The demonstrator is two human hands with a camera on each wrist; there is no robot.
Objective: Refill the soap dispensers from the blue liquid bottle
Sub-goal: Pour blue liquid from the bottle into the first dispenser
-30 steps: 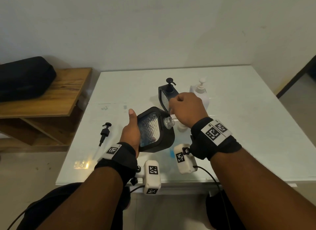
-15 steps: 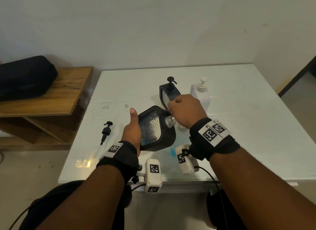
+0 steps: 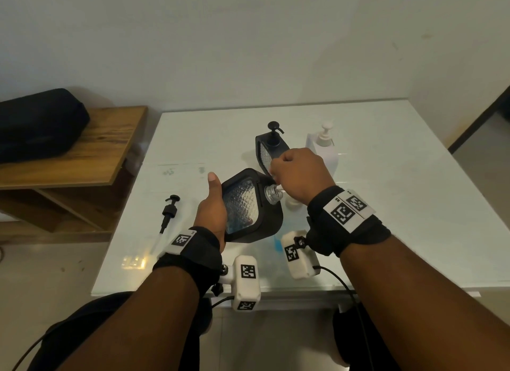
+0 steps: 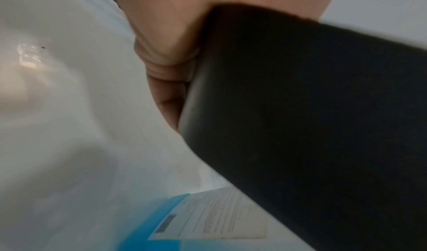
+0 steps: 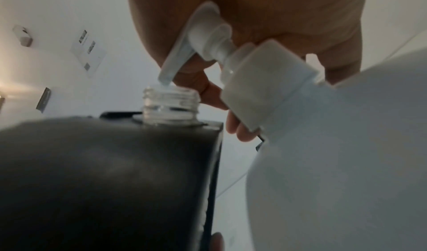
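My left hand (image 3: 212,205) grips a black-framed clear soap dispenser (image 3: 248,205), tilted, with its open threaded neck (image 3: 271,194) pointing right. My right hand (image 3: 300,174) is curled over the white pump head (image 5: 208,35) of the blue liquid bottle (image 5: 335,145). The pump's nozzle tip (image 5: 165,79) sits right at the dispenser's neck (image 5: 171,103). In the head view my right wrist hides most of the bottle, and only a blue patch (image 3: 276,241) shows. The left wrist view shows my palm (image 4: 166,44) against the black dispenser body (image 4: 300,108), with the bottle's blue label (image 4: 208,218) below.
A second black dispenser (image 3: 271,150) with its pump on and a white pump dispenser (image 3: 323,147) stand just behind my hands. A loose black pump (image 3: 169,210) lies on the white table (image 3: 400,219) to the left. A wooden shelf (image 3: 82,155) with a black bag (image 3: 36,122) stands further left.
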